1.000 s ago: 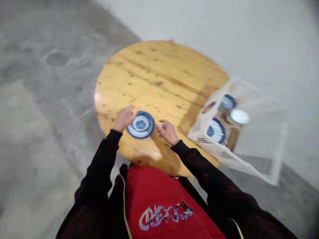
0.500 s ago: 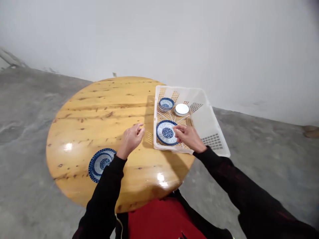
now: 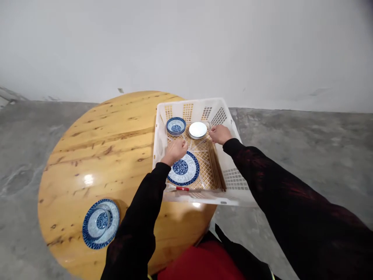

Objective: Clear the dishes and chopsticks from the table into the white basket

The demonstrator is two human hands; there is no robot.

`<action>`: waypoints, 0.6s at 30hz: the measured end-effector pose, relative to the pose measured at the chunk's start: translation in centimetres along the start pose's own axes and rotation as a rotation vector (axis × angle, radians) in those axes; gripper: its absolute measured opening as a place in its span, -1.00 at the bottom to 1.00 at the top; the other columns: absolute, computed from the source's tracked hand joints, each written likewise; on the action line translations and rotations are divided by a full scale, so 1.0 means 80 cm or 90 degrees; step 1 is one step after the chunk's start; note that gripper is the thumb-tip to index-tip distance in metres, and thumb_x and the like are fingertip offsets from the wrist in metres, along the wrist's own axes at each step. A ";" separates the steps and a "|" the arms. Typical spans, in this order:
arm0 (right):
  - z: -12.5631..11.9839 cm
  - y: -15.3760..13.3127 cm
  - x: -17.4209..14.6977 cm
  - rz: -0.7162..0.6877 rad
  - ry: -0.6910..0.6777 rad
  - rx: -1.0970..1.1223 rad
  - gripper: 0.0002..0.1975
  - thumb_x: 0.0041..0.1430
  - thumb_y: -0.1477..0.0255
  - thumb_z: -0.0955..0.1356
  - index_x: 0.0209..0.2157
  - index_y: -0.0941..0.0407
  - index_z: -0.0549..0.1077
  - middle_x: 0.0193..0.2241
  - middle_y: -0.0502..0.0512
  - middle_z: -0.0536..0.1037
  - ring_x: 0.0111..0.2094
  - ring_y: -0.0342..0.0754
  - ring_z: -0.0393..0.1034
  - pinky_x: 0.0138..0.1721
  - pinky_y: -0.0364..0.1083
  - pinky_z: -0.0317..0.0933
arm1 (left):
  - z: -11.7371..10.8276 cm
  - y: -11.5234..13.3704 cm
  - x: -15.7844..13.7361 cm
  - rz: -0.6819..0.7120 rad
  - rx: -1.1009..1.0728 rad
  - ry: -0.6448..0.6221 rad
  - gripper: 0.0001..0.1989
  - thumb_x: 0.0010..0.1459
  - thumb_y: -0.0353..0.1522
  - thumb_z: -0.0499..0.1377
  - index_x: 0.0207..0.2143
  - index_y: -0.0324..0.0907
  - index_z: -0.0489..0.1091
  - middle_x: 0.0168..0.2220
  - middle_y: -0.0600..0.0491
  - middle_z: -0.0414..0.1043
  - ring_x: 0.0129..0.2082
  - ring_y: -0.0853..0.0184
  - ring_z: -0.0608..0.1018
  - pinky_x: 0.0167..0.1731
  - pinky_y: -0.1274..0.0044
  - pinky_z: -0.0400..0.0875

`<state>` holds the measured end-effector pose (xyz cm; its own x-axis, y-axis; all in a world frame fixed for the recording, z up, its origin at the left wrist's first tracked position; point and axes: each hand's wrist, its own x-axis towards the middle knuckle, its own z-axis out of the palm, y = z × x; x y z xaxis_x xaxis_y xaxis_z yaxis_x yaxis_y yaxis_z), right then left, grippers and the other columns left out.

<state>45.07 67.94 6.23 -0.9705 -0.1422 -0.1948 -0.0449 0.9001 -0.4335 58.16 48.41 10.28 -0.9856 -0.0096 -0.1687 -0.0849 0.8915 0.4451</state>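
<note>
My left hand (image 3: 175, 151) is closed, hovering over the large blue-and-white plate (image 3: 190, 177) inside the white plastic basket (image 3: 201, 197); nothing shows in its fingers. Farther right, my right hand (image 3: 220, 134) has its fingers pinched together beside the white dishes (image 3: 198, 129), just above the far ends of the brown chopsticks (image 3: 215, 165). Whatever those fingertips hold, if anything, is hidden. Stacked blue-and-white bowls (image 3: 176, 125) sit at the basket's far left. A red-marked item (image 3: 182, 188) lies by the near wall.
The basket stands on the right side of a round wooden table (image 3: 116, 151) and reaches past its edge. Another blue-and-white plate (image 3: 87, 229), with what looks like a clear bowl (image 3: 101, 222) on it, lies at the table's near left. A pale wall (image 3: 186, 50) rises behind.
Both hands have moved farther over the basket, the right one toward its far right side. The view has shifted right, and the chopsticks now show more fully.
</note>
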 end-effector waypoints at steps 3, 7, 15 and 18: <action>0.006 0.004 0.027 -0.028 0.005 -0.081 -0.83 0.13 0.54 0.33 -0.35 0.20 0.60 -0.43 0.24 0.62 -0.16 0.18 0.57 -0.10 -0.02 0.35 | 0.030 0.005 0.056 -0.030 -0.018 -0.022 -0.74 0.30 -0.38 0.02 -0.29 -0.19 0.51 -0.27 -0.11 0.61 -0.16 0.17 0.61 -0.19 0.48 0.37; 0.017 0.010 0.056 -0.025 -0.016 -0.122 -0.75 0.19 0.50 0.31 -0.21 0.24 0.62 -0.26 0.33 0.65 -0.08 0.21 0.53 -0.08 0.00 0.33 | 0.072 0.005 0.114 -0.097 -0.035 -0.024 -0.73 0.30 -0.37 0.04 -0.19 -0.25 0.53 -0.14 -0.24 0.60 -0.03 0.10 0.61 -0.06 0.44 0.39; 0.034 0.006 0.079 -0.029 -0.058 -0.169 -0.67 0.26 0.49 0.28 -0.05 0.34 0.57 -0.09 0.48 0.60 0.00 0.26 0.50 -0.03 0.01 0.30 | 0.108 0.014 0.169 -0.230 -0.112 0.031 -0.64 0.34 -0.28 0.02 -0.12 -0.31 0.55 -0.18 -0.30 0.61 -0.02 0.04 0.62 0.03 0.35 0.40; 0.035 0.001 0.073 -0.029 -0.048 -0.172 -0.65 0.25 0.51 0.30 0.00 0.36 0.54 -0.06 0.50 0.59 0.02 0.29 0.49 -0.02 0.05 0.32 | 0.114 0.011 0.178 -0.253 -0.125 0.048 -0.68 0.27 -0.28 0.10 -0.17 -0.31 0.56 -0.19 -0.35 0.61 -0.04 -0.04 0.62 -0.01 0.29 0.43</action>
<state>40.03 66.03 2.60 -0.9463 -0.2056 -0.2495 -0.1589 0.9679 -0.1947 45.40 53.17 0.21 -0.8782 -0.3733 -0.2990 -0.4779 0.7089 0.5187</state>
